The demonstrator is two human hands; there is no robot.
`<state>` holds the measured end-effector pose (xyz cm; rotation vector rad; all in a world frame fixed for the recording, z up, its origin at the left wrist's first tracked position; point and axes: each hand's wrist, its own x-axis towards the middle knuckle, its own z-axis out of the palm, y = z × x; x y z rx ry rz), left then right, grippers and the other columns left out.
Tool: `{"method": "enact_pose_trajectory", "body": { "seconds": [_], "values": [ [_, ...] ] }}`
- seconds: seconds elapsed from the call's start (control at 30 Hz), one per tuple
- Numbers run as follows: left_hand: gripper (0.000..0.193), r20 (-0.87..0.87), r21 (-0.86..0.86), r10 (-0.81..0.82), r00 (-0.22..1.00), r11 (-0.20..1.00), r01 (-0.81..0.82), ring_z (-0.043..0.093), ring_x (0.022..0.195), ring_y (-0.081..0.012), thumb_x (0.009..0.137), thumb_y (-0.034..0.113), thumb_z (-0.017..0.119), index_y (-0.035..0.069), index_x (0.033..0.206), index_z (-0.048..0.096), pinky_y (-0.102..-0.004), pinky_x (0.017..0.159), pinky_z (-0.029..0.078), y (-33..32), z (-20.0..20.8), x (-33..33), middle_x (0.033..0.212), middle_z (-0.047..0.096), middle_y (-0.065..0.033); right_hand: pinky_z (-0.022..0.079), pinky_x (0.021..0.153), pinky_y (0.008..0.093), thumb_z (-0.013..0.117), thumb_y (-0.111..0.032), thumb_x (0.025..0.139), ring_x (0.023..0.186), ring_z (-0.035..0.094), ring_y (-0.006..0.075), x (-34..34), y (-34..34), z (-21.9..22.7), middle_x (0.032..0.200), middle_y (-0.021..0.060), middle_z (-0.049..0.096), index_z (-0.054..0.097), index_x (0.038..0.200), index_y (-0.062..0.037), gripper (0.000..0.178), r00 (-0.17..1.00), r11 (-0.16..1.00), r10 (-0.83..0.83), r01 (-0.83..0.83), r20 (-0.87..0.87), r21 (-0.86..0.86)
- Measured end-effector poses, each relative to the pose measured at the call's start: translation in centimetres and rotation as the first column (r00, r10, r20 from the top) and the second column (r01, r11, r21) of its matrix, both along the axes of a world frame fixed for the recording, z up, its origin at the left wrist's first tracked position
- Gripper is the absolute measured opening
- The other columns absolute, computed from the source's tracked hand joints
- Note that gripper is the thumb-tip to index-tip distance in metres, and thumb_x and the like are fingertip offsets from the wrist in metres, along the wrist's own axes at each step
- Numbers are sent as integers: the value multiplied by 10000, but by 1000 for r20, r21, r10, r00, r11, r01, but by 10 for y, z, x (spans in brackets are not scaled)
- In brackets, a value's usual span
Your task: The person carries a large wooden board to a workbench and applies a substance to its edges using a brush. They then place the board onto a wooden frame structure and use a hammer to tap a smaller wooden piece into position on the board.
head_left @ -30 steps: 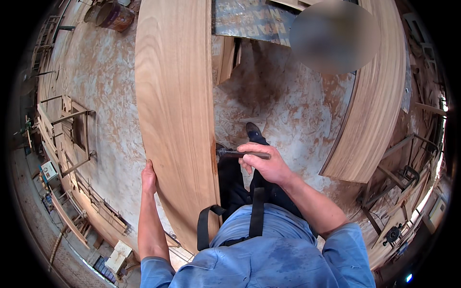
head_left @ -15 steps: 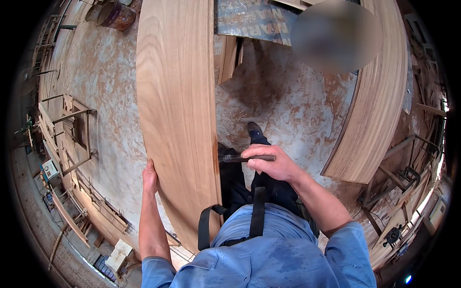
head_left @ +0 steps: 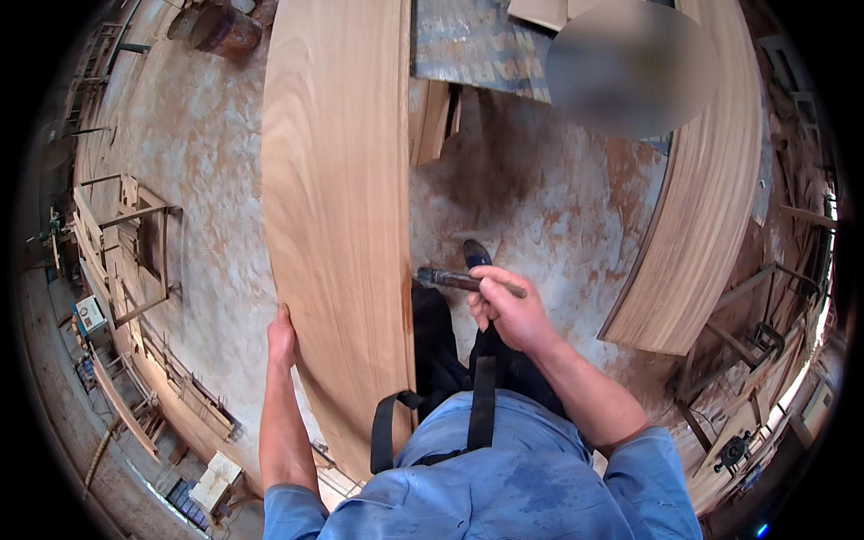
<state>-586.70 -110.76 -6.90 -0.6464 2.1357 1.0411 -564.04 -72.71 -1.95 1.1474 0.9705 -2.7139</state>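
A long, pale wooden board (head_left: 340,180) stretches away from my body on the left side. My left hand (head_left: 281,337) grips its left edge, with the thumb along the side and the fingers mostly hidden underneath. A dark brush (head_left: 454,280) is pinched in my right hand (head_left: 515,306), its tip pointing left toward the board's right edge. A small gap separates the tip from the wood. On that edge, close to the brush, a short strip (head_left: 407,304) looks darker and browner than the rest.
A second curved wooden board (head_left: 697,207) lies on the right. Beyond, a printed sheet (head_left: 477,45) covers a surface near a blurred round patch. A rusty bucket (head_left: 225,31) sits at far left. Metal frames (head_left: 144,225) and wood pieces line both sides.
My right hand has lifted the brush away from the board's edge and tilted it, tip up and slightly right. The left hand keeps its hold; the whole view has shifted slightly.
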Motion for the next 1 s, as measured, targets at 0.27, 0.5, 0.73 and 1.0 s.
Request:
{"method": "enact_pose_trajectory", "body": {
  "seconds": [0.27, 0.5, 0.73, 1.0],
  "values": [
    [445, 17, -6, -104, 994, 995, 104, 600, 998, -223, 963, 288, 453, -70, 1201, 569, -373, 862, 485, -26, 11, -7, 1091, 655, -155, 508, 583, 270, 506, -117, 987, 735, 617, 159, 6, 12, 4, 902, 120, 640, 512, 1249, 28, 299, 994, 995, -97, 95, -49, -34],
    [564, 196, 468, -303, 932, 865, 183, 608, 1023, -213, 715, 97, 707, -34, 1241, 552, -349, 891, 494, -21, 104, -24, 1134, 643, -103, 515, 549, 256, 517, -166, 989, 707, 614, 144, 13, 21, 5, 875, 110, 633, 518, 1234, 29, 314, 990, 985, -140, 138, 15, 107],
    [457, 48, 380, -322, 945, 881, 281, 642, 888, -196, 689, 97, 681, -49, 1119, 624, -315, 799, 518, 3, 192, 4, 1001, 675, -101, 500, 507, 266, 471, -221, 1008, 626, 614, 159, 18, 77, 57, 782, 100, 635, 546, 1138, 11, 276, 968, 893, -241, 249, -69, 374],
    [362, -251, 298, -263, 932, 895, 333, 612, 743, -140, 706, 173, 697, -51, 988, 662, -255, 661, 482, 33, 294, 50, 846, 671, -59, 446, 562, 228, 566, -205, 956, 632, 557, 76, -4, 208, 175, 729, 32, 629, 641, 1027, -5, 226, 926, 340, -341, 284, -164, 896]
  ]
}}
